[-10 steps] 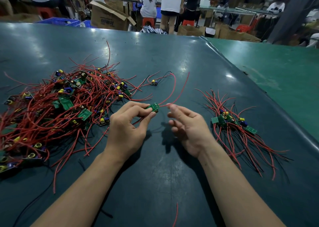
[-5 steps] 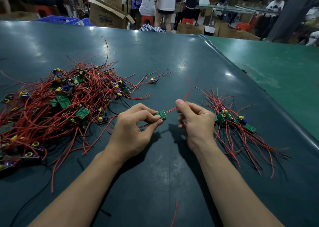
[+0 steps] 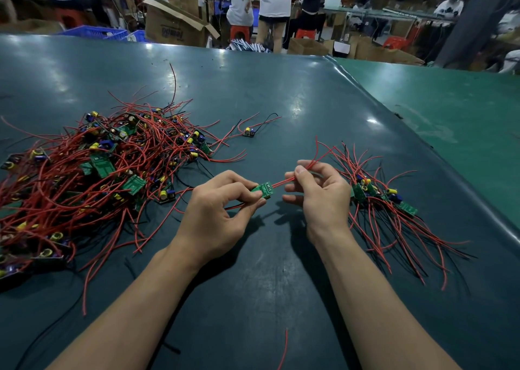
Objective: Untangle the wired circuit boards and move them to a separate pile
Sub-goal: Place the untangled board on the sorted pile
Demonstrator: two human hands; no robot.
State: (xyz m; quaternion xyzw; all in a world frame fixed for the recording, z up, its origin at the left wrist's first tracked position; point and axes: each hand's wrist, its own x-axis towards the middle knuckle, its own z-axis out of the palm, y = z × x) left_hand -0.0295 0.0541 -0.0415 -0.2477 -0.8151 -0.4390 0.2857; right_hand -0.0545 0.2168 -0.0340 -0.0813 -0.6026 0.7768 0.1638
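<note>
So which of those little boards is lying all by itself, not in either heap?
The lone board beyond the hands, with a yellow part and thin red and black leads. It lies apart on the table, between the big tangle and the small pile.

Overhead glare (blurred background); fisheye edges

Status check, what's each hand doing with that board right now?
Left hand grip on green board. Right hand pinching its red wires. Sorted pile right, tangled pile left. Nothing blocking.
</note>
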